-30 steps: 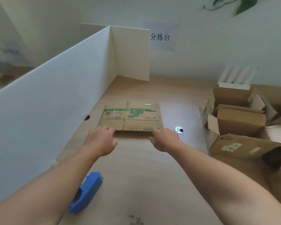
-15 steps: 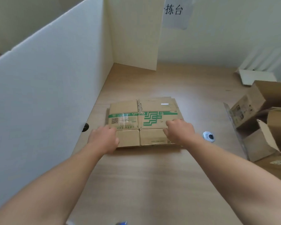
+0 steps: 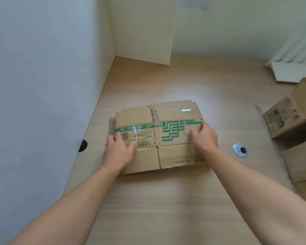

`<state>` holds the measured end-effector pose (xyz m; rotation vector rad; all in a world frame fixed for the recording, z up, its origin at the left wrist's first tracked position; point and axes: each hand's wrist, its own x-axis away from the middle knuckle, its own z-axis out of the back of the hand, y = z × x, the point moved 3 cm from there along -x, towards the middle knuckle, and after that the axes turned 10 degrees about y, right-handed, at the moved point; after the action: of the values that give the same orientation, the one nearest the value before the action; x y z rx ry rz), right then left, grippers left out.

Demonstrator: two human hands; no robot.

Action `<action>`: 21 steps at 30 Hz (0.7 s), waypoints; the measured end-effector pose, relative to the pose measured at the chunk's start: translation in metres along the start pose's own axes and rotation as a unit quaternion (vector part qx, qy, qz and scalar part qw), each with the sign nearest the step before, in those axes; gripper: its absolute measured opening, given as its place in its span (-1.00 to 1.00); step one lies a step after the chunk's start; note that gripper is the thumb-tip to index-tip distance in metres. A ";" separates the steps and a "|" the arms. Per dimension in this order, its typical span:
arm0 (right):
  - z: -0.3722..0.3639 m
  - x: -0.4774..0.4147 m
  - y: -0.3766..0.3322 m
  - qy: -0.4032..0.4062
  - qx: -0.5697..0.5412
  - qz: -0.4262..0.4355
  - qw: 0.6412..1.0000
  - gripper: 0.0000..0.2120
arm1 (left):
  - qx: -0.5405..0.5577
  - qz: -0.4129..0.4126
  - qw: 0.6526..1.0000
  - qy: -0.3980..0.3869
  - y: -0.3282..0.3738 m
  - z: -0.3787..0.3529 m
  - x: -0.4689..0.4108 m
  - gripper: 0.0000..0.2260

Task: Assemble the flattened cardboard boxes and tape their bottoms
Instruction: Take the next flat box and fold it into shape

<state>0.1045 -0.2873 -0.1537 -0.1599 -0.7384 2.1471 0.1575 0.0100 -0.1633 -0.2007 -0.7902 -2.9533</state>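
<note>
Our left hand, right hand rest flat on folded box on counter; both grips apart, fingers spread.

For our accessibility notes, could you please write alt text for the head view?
The left hand and right hand rest on a flattened brown cardboard box with green print on a wooden table. Brown cardboard boxes stand at right.

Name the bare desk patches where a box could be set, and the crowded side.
Free: the desk between the flattened box and the back partition; the near strip in front of it. Crowded: right edge, by opened boxes.
</note>
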 end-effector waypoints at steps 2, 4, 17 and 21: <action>0.008 -0.001 0.004 0.014 -0.074 -0.025 0.997 -0.54 | 0.039 0.018 0.999 0.009 0.006 -0.002 0.008 -0.44; 0.017 0.002 0.013 0.015 -0.115 -0.018 0.993 -0.53 | 0.076 0.027 0.997 0.015 0.012 -0.001 0.019 -0.47; 0.096 0.074 0.141 -0.048 -0.301 -0.137 0.942 -0.73 | 0.154 0.018 0.988 0.017 0.038 0.024 0.148 -0.35; 0.137 0.114 0.181 -0.085 -0.412 -0.132 0.898 -0.82 | 0.245 0.013 0.968 0.046 0.030 0.030 0.203 -0.40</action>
<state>-0.1408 -0.3488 -0.1265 -0.2954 -1.6435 1.4853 -0.0364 -0.0096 -0.0932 -0.0371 -1.4462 -2.6121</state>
